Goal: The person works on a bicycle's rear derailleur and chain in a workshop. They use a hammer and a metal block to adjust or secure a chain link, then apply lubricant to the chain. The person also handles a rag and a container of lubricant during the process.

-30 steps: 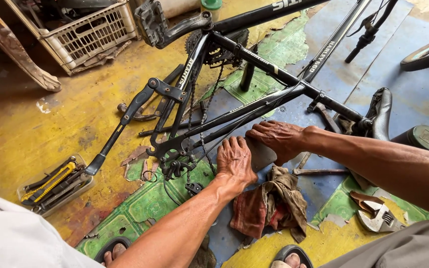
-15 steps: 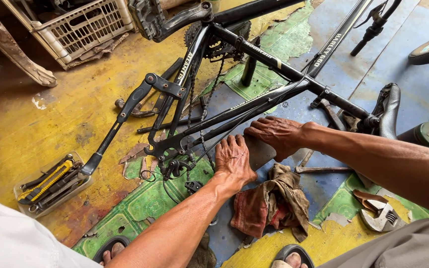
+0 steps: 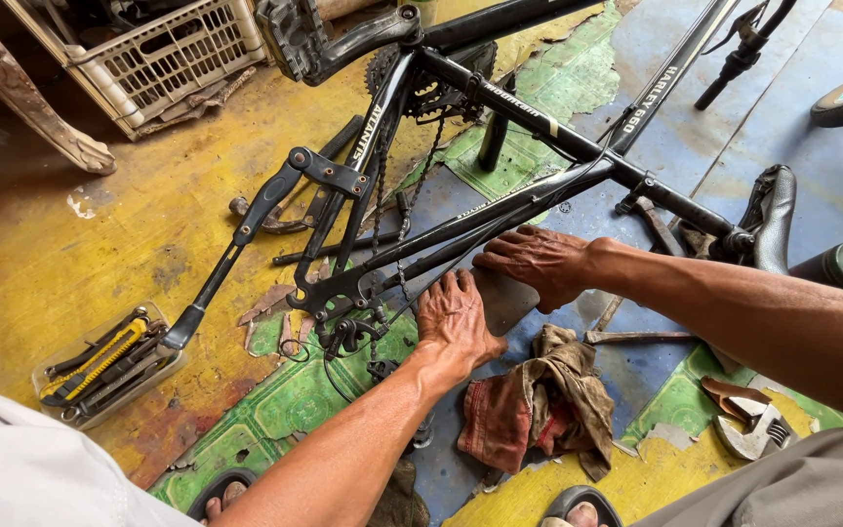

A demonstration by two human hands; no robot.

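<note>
The upturned black metal bicycle frame (image 3: 500,210) lies across the painted floor (image 3: 100,244), its tubes running from about 7 o'clock up to 2 o'clock. Both hands rest where the rear stays meet, over a flat grey plate-like piece (image 3: 504,298) that sits between them. The left hand (image 3: 456,322) lies palm down at the middle of the view, fingers (image 3: 446,288) stretched flat toward 12 o'clock with their tips touching the lower stay, just right of the rear dropout and derailleur (image 3: 339,327); they grip nothing. The right hand (image 3: 539,263) comes in from 3 o'clock, fingers (image 3: 495,259) extended toward 9 o'clock and laid loosely on the stay and the top edge of the grey piece; whether they pinch anything beneath cannot be told. The bare chain (image 3: 387,210) hangs along the frame at 11 o'clock from the left hand. A crumpled red and brown rag (image 3: 539,410) lies just below the hands at 5 o'clock. An adjustable wrench (image 3: 753,420) lies at 4 o'clock, well apart. A clear plastic tray of hand tools with a yellow-handled one (image 3: 100,361) sits at 9 o'clock, and a pale plastic crate (image 3: 163,59) at 11 o'clock.
</note>
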